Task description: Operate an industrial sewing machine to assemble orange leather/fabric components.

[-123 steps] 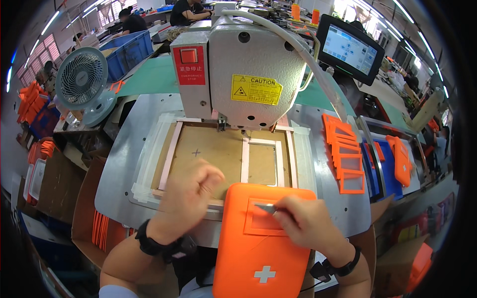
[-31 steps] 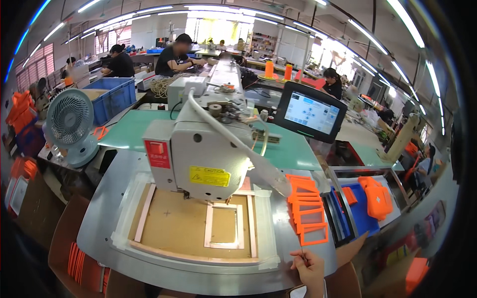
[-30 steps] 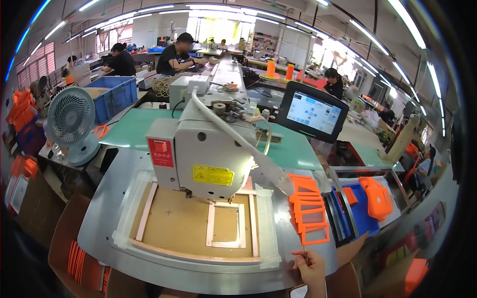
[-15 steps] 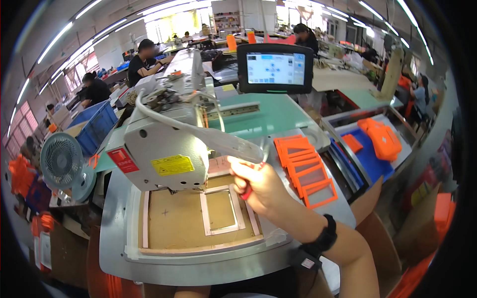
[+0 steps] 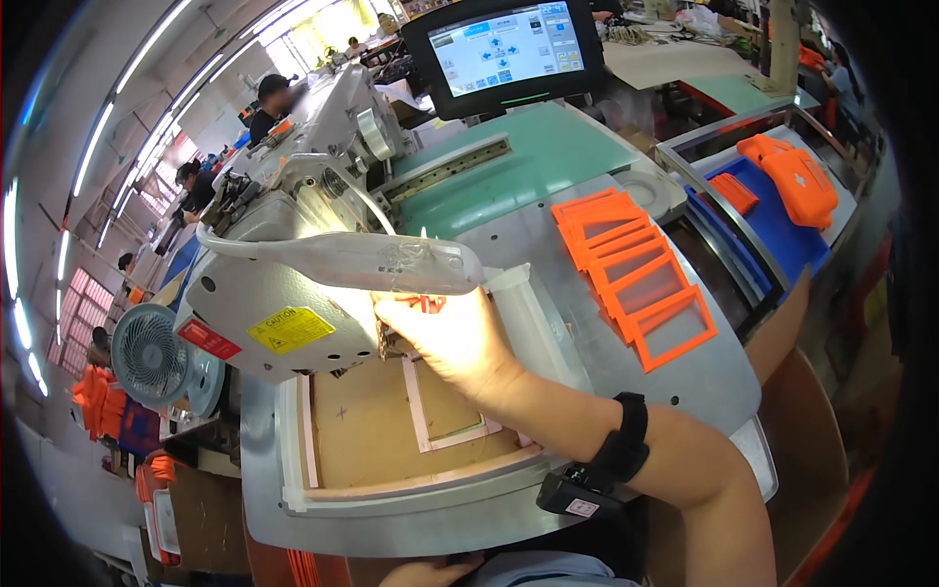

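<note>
My right hand (image 5: 455, 338) is raised beside the needle area of a grey sewing machine head (image 5: 284, 303), beneath a whitish lamp (image 5: 391, 262) that lights it brightly. Its fingers are closed on a small red-handled tool (image 5: 423, 301), partly hidden by the lamp and fingers; its exact kind does not show. Below lies a tan template board (image 5: 357, 440) edged with pale strips, with a rectangular frame (image 5: 419, 416) marked out on it. Only the top of my left hand (image 5: 430, 572) shows at the lower edge, and its finger pose cannot be made out.
Orange-bordered mesh panels (image 5: 646, 284) overlap on the grey metal table (image 5: 719, 377) at right. Beyond, an orange pouch (image 5: 797, 181) lies by a blue tray (image 5: 748, 210). A control screen (image 5: 504, 49) stands behind; a fan (image 5: 152, 352) is at left. Other people work in the background.
My right hand has moved left and in toward the needle area, with the red-handled tool. The view has tilted down and turned. My left hand now shows at the lower edge.
</note>
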A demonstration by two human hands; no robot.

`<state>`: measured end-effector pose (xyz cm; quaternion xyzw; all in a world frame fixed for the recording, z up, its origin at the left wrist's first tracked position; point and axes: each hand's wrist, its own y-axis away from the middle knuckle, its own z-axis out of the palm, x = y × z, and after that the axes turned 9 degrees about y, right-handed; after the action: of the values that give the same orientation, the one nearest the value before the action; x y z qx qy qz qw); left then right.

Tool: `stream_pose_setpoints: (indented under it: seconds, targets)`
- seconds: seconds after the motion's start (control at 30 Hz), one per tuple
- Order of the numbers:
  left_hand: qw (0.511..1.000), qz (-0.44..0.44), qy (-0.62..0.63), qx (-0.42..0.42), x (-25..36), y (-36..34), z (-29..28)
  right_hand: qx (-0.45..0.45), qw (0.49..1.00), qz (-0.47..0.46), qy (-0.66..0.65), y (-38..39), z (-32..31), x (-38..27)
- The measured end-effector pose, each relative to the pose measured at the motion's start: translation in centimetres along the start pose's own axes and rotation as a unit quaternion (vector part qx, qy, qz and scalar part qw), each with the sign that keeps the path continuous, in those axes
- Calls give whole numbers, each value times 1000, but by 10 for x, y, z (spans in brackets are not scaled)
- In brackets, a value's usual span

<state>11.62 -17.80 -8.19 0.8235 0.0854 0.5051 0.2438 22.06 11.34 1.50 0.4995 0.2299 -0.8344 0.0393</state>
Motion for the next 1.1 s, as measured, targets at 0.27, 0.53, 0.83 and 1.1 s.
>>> stream_pose_setpoints:
  seconds: [0.27, 0.53, 0.83, 1.1]
  targets:
    - [996, -39, 49, -61, 50, -7, 6, 21, 994, -88, 63, -9, -1, 2]
    - [994, 86, 1, -73, 89, -6, 5, -13, 992, -111, 59, -13, -2, 3]
    - [943, 260, 45, -201, 155, 11, -39, -139, 971, 161, -114, -9, -28, -10]
    - [949, 206, 182, 155, 172, -35, -73, -142, 954, 262, -34, 10, -44, -28]
